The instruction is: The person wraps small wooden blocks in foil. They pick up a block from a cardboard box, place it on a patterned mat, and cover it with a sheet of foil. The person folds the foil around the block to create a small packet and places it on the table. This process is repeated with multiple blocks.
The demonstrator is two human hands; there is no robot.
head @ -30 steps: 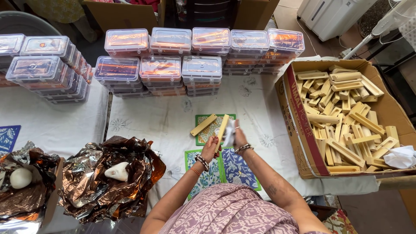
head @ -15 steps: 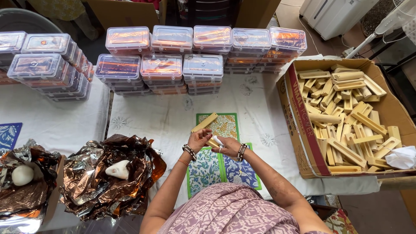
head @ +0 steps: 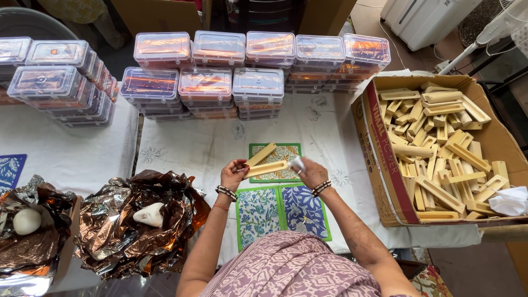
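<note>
1. Wooden piece [head: 266, 168]: pale, long, grooved bar, held level above the white tablecloth [head: 198, 151], between both hands, over the near edge of the green-bordered printed mat [head: 286, 152]
2. Left hand [head: 233, 175]: fingers closed around the left end of the wooden piece; beaded bracelets at the wrist
3. Right hand [head: 311, 172]: pinching a small white cloth [head: 297, 164] against the right end of the wooden piece; bracelet at the wrist
4. Second wooden piece [head: 261, 154]: lying slantwise on the printed mat, just behind the held one
5. Two patterned mats [head: 261, 212]: one green-white, one blue, side by side on the cloth below the hands
6. Cardboard box [head: 379, 148]: to the right, open, heaped with similar wooden pieces [head: 440, 143]; a white rag [head: 509, 199] at its near corner
7. Clear lidded plastic boxes [head: 256, 85]: stacked in rows along the far side of the table
8. Crumpled copper foil [head: 118, 231]: to the left, holding a white lump [head: 149, 216]
</note>
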